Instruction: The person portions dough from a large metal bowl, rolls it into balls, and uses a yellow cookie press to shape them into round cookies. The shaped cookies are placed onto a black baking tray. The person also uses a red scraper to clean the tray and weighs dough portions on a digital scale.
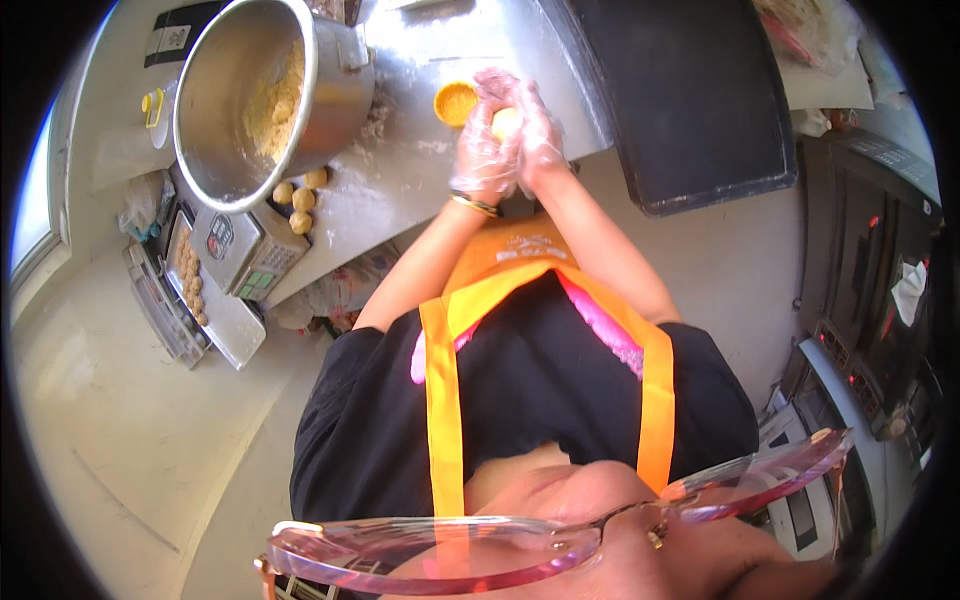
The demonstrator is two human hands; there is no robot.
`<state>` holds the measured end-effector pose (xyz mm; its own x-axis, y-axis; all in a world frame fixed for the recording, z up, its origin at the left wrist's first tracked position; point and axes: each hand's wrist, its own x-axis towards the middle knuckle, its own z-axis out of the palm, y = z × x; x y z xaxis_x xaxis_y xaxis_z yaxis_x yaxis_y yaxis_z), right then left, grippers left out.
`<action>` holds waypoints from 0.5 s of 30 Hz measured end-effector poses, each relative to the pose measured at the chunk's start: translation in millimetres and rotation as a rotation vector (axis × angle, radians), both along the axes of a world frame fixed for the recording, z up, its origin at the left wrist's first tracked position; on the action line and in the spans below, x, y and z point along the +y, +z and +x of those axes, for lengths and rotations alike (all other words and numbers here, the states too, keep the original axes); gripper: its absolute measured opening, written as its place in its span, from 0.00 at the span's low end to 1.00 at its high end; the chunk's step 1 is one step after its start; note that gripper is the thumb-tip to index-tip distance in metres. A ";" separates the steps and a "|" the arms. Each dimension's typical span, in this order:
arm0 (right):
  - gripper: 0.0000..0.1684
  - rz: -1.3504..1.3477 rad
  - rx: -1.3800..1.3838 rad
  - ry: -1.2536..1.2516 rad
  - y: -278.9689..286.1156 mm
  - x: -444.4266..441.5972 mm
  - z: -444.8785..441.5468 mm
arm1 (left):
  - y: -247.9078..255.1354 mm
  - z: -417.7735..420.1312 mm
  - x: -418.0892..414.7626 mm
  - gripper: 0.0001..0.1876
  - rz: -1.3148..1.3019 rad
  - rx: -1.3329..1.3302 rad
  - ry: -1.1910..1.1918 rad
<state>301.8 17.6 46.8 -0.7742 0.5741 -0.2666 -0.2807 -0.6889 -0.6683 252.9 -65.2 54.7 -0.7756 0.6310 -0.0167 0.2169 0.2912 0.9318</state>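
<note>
Both of my hands wear clear plastic gloves and meet over the metal worktop. Between them, a pale yellow dough ball (506,124) is cupped, with my left hand (486,150) around one side and my right hand (538,131) around the other. Close beside the fingers stands a small round orange dish (455,105) holding yellow-orange crumbs. To the left, a large steel pot (334,90) is tilted towards me with crumbly yellow dough (281,109) inside. Several dough balls (303,199) lie on the worktop by the pot's base.
A digital scale (259,247) stands at the left under the pot's rim. Beside it is a metal tray (244,337) with a row of brownish balls (191,277). A large black baking tray (705,97) reaches past the worktop's edge at the right. Oven-like equipment (847,247) stands farther right.
</note>
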 end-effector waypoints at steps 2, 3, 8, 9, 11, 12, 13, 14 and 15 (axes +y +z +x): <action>0.38 -0.027 0.006 0.102 16.8 2.5 -1.1 | 9.3 12.7 0.7 0.16 0.038 -0.118 0.018; 0.37 -0.062 0.042 0.087 13.8 -0.8 1.4 | 14.4 15.2 -3.1 0.16 -0.011 -0.149 0.002; 0.35 0.302 -0.085 0.001 -23.4 -2.3 11.8 | 30.0 4.2 -21.0 0.13 -0.015 -0.945 -0.001; 0.34 0.272 -0.154 -0.028 -24.9 0.4 19.9 | 44.7 0.5 -12.5 0.17 -0.057 -0.817 0.167; 0.33 0.200 -0.281 -0.097 -20.2 6.1 35.8 | 24.9 -31.4 -18.6 0.21 -0.181 0.004 0.076; 0.33 0.180 -0.319 -0.098 -21.7 6.2 42.7 | 2.0 -46.9 -20.6 0.23 -0.238 0.191 0.069; 0.33 0.164 -0.359 -0.105 -26.0 7.6 49.5 | -8.1 -56.9 -16.9 0.25 -0.288 0.376 0.056; 0.32 0.148 -0.399 -0.112 -30.1 8.3 54.4 | -16.5 -59.0 -18.5 0.25 -0.352 0.319 0.040; 0.32 0.170 -0.403 -0.103 -35.2 10.4 56.6 | -24.7 -63.6 -17.1 0.25 -0.368 0.415 0.010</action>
